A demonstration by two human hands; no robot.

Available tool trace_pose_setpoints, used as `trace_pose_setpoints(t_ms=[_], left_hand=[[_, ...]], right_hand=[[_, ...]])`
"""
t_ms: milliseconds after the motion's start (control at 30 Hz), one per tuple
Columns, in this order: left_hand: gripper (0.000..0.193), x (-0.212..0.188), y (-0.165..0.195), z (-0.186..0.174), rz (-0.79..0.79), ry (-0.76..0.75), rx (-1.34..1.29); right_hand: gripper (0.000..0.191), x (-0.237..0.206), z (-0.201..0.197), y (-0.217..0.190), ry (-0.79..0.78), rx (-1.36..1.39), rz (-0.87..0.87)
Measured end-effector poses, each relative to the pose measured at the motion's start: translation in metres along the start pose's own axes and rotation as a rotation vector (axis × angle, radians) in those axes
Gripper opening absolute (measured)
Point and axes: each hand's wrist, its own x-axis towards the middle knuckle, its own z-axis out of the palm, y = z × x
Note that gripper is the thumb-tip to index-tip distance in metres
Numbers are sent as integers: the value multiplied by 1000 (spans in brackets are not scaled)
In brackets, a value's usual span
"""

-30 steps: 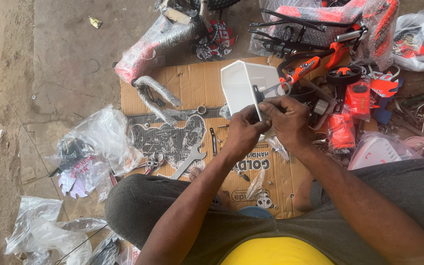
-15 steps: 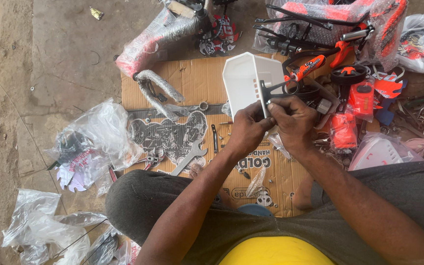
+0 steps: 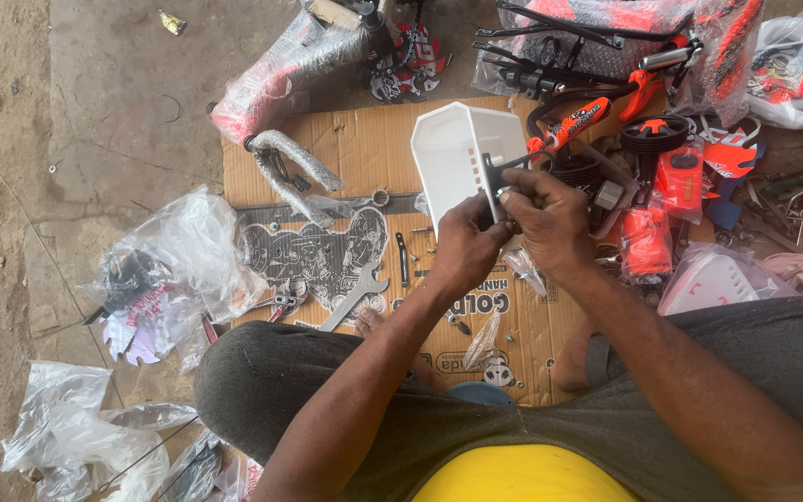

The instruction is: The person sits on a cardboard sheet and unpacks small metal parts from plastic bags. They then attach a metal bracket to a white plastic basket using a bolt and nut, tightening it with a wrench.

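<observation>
My left hand (image 3: 465,247) grips the near edge of a white plastic basket (image 3: 457,153), which is tilted up above a flattened cardboard sheet (image 3: 364,153). A black metal bracket (image 3: 496,172) lies against the basket's side, and my right hand (image 3: 545,219) pinches it in place with thumb and fingers. Both hands are close together, almost touching. What sits between the fingertips is too small to make out.
A silver spanner (image 3: 357,296) and small bolts lie on the cardboard beside a printed plate (image 3: 313,253). Orange and black bicycle parts (image 3: 648,158) crowd the right. A wrapped frame (image 3: 295,65) lies at the back. Plastic bags (image 3: 164,270) litter the concrete floor on the left.
The basket and both hands have shifted slightly, and the right hand has closed tighter on the black bracket against the basket's side.
</observation>
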Motion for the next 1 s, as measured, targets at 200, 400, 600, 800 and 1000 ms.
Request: trace_pose_setpoints(t_ms=[200, 400, 600, 800, 1000], left_hand=[[33, 1, -1, -1, -21, 4, -33], [31, 0, -2, 1, 11, -2, -16], [30, -1, -4, 0, 16, -1, -66], [32, -2, -3, -1, -11, -19, -37], [31, -1, -4, 0, 8, -26, -31]], right_hand=[[21, 5, -11, 4, -102, -115, 33], [19, 2, -10, 13, -59, -139, -29], [17, 3, -13, 14, -95, -148, -54], [19, 1, -11, 10, -93, -307, -118], [17, -1, -10, 6, -76, -405, -175]])
